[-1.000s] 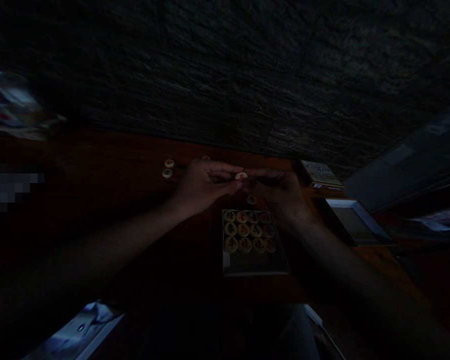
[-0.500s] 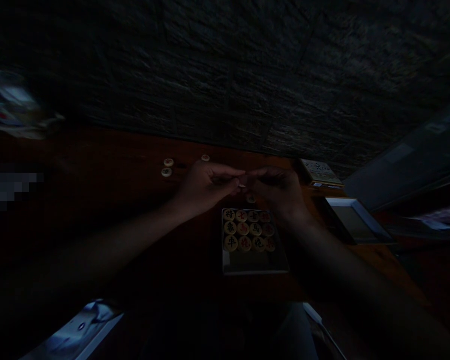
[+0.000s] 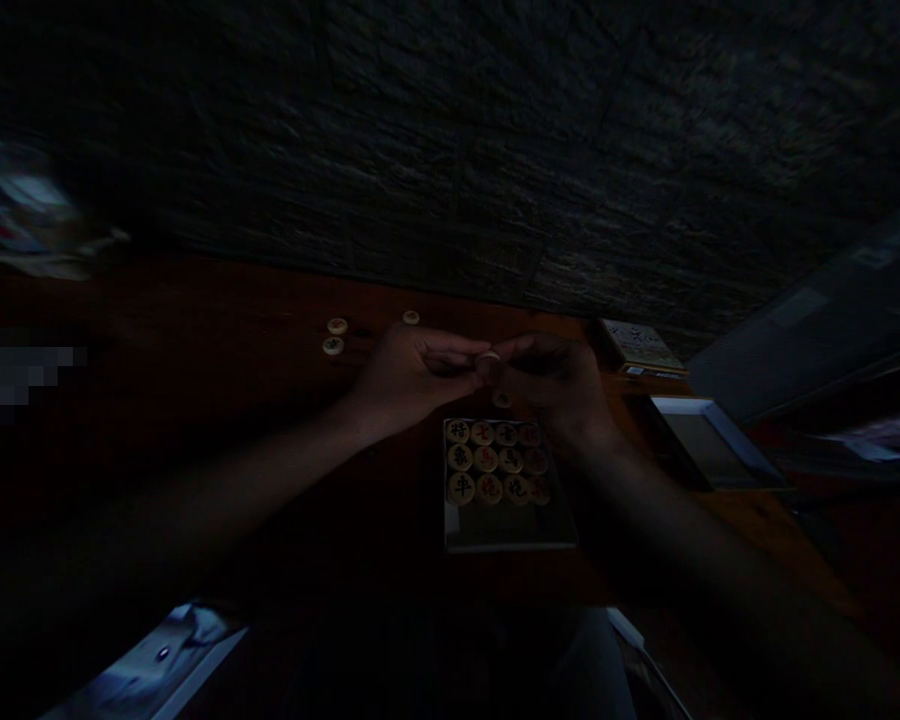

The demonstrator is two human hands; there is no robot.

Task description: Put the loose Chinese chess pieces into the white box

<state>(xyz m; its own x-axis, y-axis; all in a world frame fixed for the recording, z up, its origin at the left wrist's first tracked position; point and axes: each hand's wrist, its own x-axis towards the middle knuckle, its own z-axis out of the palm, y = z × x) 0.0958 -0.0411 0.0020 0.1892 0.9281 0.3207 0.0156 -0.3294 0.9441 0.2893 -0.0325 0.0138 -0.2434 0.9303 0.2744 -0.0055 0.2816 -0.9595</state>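
Observation:
My left hand (image 3: 412, 375) and my right hand (image 3: 559, 380) meet above the table, their fingertips pinched around one round Chinese chess piece (image 3: 489, 356) whose pale edge shows. Just below the fingers another chess piece (image 3: 502, 399) lies on the table, partly covered. Nearer me sits an open box (image 3: 510, 547) with rows of chess pieces marked in black and red characters. Its near strip holds no pieces. Left of my left hand lie a red-marked piece (image 3: 337, 326) and a dark-marked piece (image 3: 333, 346); a third piece (image 3: 411, 318) lies behind that hand.
A dark textured wall (image 3: 420, 180) rises behind the wooden table (image 3: 255, 300). On the right are a small printed box (image 3: 641, 345) and an open tray-like lid (image 3: 750, 440). A plastic-wrapped item (image 3: 22, 210) stands far left. Below lies a picture-covered box (image 3: 157, 660).
The chess piece between my fingertips has turned and come up slightly, so more of its edge shows. My left fingers have shifted a little; the other pieces lie as before.

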